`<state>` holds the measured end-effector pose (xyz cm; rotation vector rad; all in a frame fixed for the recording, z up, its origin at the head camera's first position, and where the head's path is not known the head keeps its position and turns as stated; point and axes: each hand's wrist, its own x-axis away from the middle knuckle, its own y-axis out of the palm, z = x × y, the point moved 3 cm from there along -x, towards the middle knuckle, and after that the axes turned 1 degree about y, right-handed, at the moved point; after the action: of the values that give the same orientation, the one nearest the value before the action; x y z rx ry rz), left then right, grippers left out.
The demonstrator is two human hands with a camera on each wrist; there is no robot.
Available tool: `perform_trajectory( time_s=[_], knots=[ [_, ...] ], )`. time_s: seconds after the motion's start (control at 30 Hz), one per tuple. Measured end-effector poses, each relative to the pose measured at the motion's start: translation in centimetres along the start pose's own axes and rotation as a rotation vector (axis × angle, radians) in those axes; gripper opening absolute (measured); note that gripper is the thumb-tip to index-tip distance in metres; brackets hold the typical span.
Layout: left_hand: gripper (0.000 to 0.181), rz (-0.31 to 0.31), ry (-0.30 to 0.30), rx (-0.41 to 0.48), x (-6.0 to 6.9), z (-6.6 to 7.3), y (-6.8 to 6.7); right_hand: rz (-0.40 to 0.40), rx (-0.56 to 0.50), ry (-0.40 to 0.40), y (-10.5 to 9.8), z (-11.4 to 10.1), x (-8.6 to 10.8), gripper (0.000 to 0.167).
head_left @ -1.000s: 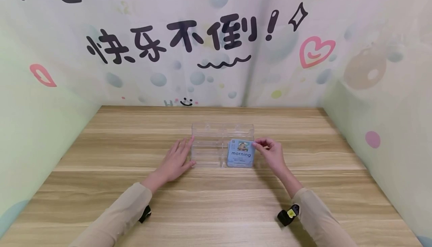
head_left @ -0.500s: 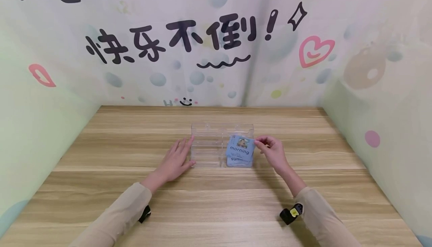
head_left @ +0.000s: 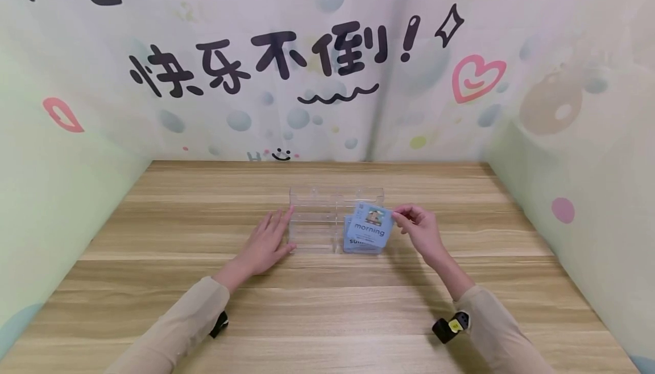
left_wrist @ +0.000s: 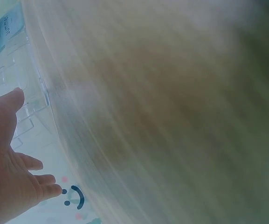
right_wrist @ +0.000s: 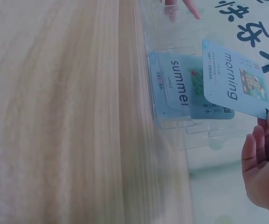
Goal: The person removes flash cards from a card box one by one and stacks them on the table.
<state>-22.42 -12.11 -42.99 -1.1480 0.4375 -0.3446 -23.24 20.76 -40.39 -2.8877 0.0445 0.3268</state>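
Note:
A blue flash card (head_left: 372, 225) printed "morning" is pinched at its upper right corner by my right hand (head_left: 422, 235), thumb against fingers. It is tilted, in front of a clear plastic rack (head_left: 313, 232) with tiered compartments. Behind it, in the rack's lower right compartment, stands another blue card (right_wrist: 169, 86) reading "summer", partly covered in the head view. My left hand (head_left: 266, 243) lies with straight fingers along the rack's left side, thumb near its lower front corner. The left wrist view shows that hand beside the rack too.
The rack stands on a wood-grain table (head_left: 327, 317), toward the back. A printed cloth backdrop (head_left: 327, 124) rises behind the table, and pale walls flank it on both sides. Black wrist cameras hang below both sleeves.
My right hand has pulled the "morning" card up out of the lower right compartment, then rightward, uncovering part of the "summer" card. My left hand has kept its place.

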Motion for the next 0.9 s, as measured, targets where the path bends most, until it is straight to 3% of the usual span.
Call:
perform_trajectory(
  time_s=[0.9],
  knots=[
    [0.081, 0.003, 0.008, 0.006, -0.1, -0.1, 0.1, -0.079, 0.039, 0.117, -1.7, -0.4, 2.7, 0.02]
  ],
)
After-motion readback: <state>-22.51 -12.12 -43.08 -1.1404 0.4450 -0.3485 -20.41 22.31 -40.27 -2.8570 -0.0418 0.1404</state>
